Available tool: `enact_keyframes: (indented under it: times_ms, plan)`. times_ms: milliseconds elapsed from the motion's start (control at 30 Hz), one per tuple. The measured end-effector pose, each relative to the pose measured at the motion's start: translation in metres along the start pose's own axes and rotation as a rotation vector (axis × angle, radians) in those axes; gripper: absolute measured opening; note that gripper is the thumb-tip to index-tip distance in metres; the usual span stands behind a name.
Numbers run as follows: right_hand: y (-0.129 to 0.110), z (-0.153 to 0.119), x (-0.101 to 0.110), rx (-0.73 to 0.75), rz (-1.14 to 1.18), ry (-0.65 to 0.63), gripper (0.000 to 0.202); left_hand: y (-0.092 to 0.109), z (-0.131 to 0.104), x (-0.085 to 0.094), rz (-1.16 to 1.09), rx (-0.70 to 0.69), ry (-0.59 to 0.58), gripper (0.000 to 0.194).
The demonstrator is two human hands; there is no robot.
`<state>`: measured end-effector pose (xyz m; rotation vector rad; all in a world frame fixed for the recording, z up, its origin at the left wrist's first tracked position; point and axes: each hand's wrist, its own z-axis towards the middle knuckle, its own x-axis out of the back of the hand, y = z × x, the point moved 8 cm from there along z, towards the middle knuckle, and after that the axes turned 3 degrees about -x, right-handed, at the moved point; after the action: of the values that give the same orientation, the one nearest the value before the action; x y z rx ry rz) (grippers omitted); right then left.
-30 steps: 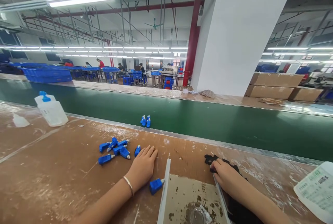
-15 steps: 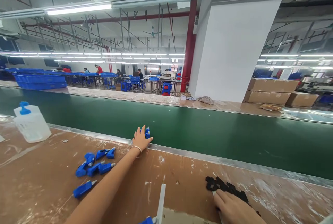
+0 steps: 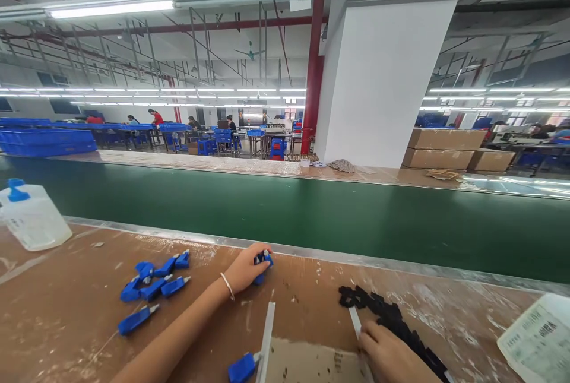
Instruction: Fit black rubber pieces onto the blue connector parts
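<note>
My left hand point(image 3: 246, 269) is closed around small blue plastic parts point(image 3: 263, 259), just on the near side of the belt's metal edge. To its left lie several loose blue plastic parts point(image 3: 154, 288) with pale tips. One more blue part point(image 3: 243, 367) rests near the bottom edge, against a white strip point(image 3: 268, 335). My right hand point(image 3: 387, 347) has its fingers curled together low beside a row of small black pieces point(image 3: 392, 316). A second white strip point(image 3: 355, 320) runs toward its fingertips; whatever those fingers hold is hidden.
A green conveyor belt point(image 3: 214, 208) crosses beyond the brown tabletop point(image 3: 62, 317). At left stands a translucent bottle point(image 3: 35, 222) with a blue cap; at right lies a labelled translucent container point(image 3: 541, 335). Blue crates point(image 3: 48, 141) and cardboard boxes point(image 3: 445, 148) are farther off.
My left hand has come back from the belt's edge onto the tabletop with the blue parts. The view has swung right, bringing in the labelled container. My right hand stays beside the black pieces.
</note>
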<state>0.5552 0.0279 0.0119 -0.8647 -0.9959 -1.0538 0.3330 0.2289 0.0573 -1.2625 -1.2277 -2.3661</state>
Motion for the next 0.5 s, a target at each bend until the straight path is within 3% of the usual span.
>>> enact_keyframes:
  times_ms: [133,267,367,500]
  plan:
    - [0.001,0.007,0.022,-0.160,0.136,-0.098,0.026,0.049,-0.065,-0.014,-0.052,-0.090,-0.156,0.027]
    - [-0.004,0.009,0.035,-0.221,0.232,-0.143,0.020,0.069,-0.109,-0.020,-0.055,-0.061,-0.198,0.031]
    - [-0.021,0.004,0.046,-0.181,0.298,-0.138,0.023,0.067,-0.121,-0.018,-0.089,0.005,-0.127,0.036]
    - [-0.066,-0.008,0.066,0.037,0.399,-0.053,0.028,0.067,-0.121,-0.001,-0.261,0.074,0.113,0.041]
